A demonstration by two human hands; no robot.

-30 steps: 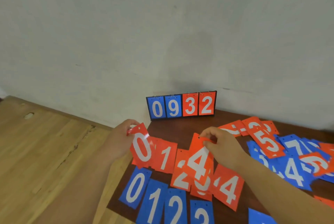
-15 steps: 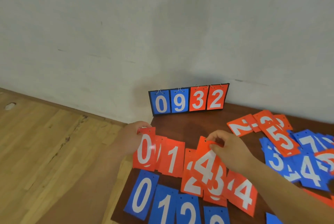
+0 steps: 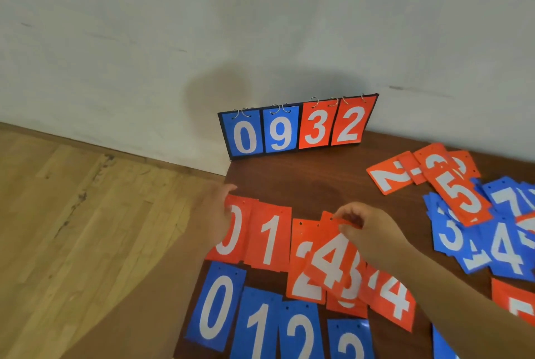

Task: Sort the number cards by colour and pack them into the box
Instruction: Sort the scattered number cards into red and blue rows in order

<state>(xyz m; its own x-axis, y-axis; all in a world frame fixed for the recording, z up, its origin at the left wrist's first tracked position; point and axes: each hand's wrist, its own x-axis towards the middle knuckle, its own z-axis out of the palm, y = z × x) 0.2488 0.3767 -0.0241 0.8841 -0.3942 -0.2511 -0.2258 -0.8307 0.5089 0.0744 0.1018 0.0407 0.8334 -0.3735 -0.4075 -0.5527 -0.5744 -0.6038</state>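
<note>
Red number cards lie in a row on the dark brown table: a 0, a 1, a 2 and a 4. My left hand holds the left edge of the red 0 card. My right hand pinches the top of a tilted red 4 card, which lies over the 2 and another red card. Below them is a row of blue cards showing 0, 1, 2. No box is in view.
A flip scoreboard reading 0 9 3 2 stands against the white wall at the table's back. A mixed heap of red and blue cards lies at the right. Wooden floor lies left of the table edge.
My left hand has brought the red 0 card down flat at the row's left end. My right hand still pinches the red 4 card over the 2. The view has shifted right.
</note>
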